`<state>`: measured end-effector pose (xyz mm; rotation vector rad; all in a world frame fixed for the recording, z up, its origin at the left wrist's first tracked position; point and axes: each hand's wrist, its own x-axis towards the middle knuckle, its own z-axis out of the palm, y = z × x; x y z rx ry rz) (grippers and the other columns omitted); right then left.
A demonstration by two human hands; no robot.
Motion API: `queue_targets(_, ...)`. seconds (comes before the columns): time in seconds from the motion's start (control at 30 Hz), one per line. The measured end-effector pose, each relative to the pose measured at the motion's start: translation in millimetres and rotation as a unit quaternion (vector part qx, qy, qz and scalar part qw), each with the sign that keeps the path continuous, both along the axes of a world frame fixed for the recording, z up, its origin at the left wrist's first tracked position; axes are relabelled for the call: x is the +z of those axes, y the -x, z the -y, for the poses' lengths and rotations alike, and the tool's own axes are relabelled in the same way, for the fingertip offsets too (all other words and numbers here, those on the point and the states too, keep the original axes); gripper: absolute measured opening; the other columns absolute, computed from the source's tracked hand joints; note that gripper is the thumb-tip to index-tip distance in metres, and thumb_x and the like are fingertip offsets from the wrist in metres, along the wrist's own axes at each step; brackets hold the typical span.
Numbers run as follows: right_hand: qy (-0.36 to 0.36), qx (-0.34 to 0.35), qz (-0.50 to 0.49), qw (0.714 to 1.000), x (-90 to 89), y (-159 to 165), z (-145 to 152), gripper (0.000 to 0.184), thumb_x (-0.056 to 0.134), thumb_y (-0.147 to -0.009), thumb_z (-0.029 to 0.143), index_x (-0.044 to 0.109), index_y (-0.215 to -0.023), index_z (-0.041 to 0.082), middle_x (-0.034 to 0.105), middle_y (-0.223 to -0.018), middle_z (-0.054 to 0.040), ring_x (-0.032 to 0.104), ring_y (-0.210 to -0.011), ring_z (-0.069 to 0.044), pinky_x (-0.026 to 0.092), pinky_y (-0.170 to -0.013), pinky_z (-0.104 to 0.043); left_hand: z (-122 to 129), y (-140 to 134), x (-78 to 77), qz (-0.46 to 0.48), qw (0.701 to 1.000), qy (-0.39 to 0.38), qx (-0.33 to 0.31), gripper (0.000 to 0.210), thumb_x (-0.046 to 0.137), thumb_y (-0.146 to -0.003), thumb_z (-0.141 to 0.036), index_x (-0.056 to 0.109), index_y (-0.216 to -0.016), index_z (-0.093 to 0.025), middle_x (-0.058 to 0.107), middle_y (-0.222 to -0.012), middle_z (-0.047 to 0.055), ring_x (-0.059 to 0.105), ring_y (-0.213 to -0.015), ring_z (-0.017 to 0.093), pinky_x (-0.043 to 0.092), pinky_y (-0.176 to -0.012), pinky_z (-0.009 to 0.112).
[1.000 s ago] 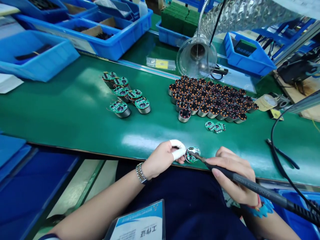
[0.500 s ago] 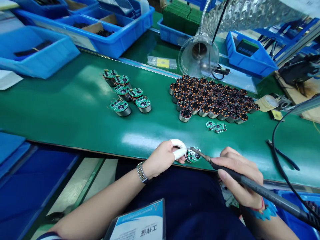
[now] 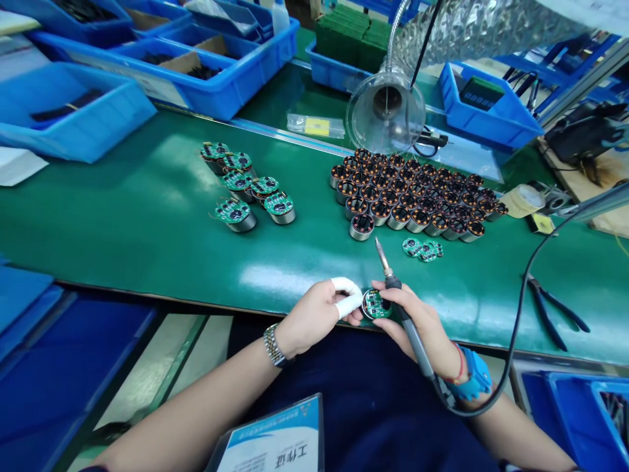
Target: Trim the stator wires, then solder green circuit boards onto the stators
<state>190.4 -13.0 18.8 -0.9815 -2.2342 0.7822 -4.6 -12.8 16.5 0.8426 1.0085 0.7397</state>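
My left hand [image 3: 322, 305], with white covers on thumb and forefinger, pinches the left side of a round motor part with a green circuit board [image 3: 376, 303] on top. In my right hand [image 3: 417, 318] lies a soldering iron [image 3: 411, 331], its tip pointing up and away from the board. Thumb and fingertips of that same hand touch the board's right edge. Just beyond are two loose round circuit boards [image 3: 423, 249]. Behind them stand many open motor parts with copper windings [image 3: 403, 196], packed in rows. Several motor parts topped with boards [image 3: 234, 211] stand to the left.
A clear fume-extractor hood [image 3: 386, 121] on a foil duct hangs over the back of the green bench [image 3: 147, 236]. Blue bins [image 3: 221, 92] line the rear. Black-handled pliers [image 3: 545, 308] lie at right, near the iron's cable [image 3: 515, 314]. A solder-coloured roll [image 3: 525, 200] sits behind.
My right hand has moved left to the board. The soldering iron's tip has left the board and swung up to point away, and the cable has shifted. My left hand keeps its pinch.
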Motion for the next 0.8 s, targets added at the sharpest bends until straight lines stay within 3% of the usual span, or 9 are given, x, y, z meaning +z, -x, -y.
queue_targets(0.13,0.02,0.071,0.0,0.997,5.7,-6.7,-13.2,0.04,0.056,-0.082,0.019,0.04,-0.119,0.023,0.054,-0.125,-0.0096,0.05,-0.115,-0.018,0.043,-0.097,-0.034,2.6,6.8,1.8,-0.007,1.0,0.018,0.003,0.016,0.062,-0.072,-0.025,0.06,-0.082,-0.013,0.063,-0.065,0.001,0.059,-0.061,0.011,0.05,-0.065,0.027)
queue_targets(0.3,0.017,0.067,-0.006,0.998,6.8,-7.2,-16.4,0.041,0.056,-0.081,0.019,0.039,-0.119,0.022,0.054,-0.124,-0.0099,0.05,-0.116,-0.017,0.043,-0.097,-0.032,-4.7,11.2,2.1,-0.046,0.998,-0.019,0.031,0.019,0.064,-0.071,-0.025,0.063,-0.085,-0.013,0.064,-0.068,0.002,0.059,-0.063,0.012,0.048,-0.068,0.027)
queue_targets(0.5,0.024,0.071,-0.022,0.997,3.3,-6.9,-14.7,0.043,0.056,-0.081,0.019,0.038,-0.12,0.023,0.053,-0.125,-0.0093,0.049,-0.116,-0.017,0.041,-0.098,-0.033,-15.4,3.0,2.3,-0.033,0.987,-0.145,-0.053,0.007,0.063,-0.072,-0.02,0.064,-0.075,-0.014,0.055,-0.084,0.001,0.053,-0.066,0.008,0.045,-0.065,0.023)
queue_targets(0.63,0.026,0.075,-0.024,0.997,2.0,-7.3,-15.7,0.044,0.057,-0.081,0.018,0.038,-0.12,0.024,0.052,-0.126,-0.0089,0.048,-0.117,-0.016,0.041,-0.099,-0.033,-17.9,6.2,4.3,-0.062,0.969,-0.211,-0.109,0.004,0.059,-0.074,-0.017,0.061,-0.072,-0.014,0.053,-0.082,0.001,0.054,-0.076,0.01,0.045,-0.071,0.023)
queue_targets(0.8,0.031,0.079,-0.025,0.996,1.5,-8.1,-16.0,0.045,0.057,-0.081,0.018,0.038,-0.121,0.023,0.052,-0.127,-0.0086,0.047,-0.118,-0.017,0.04,-0.1,-0.033,-15.4,12.8,2.6,-0.119,0.946,-0.278,-0.116,0.003,0.056,-0.075,-0.014,0.059,-0.075,-0.015,0.055,-0.086,0.003,0.055,-0.077,0.011,0.047,-0.071,0.023)
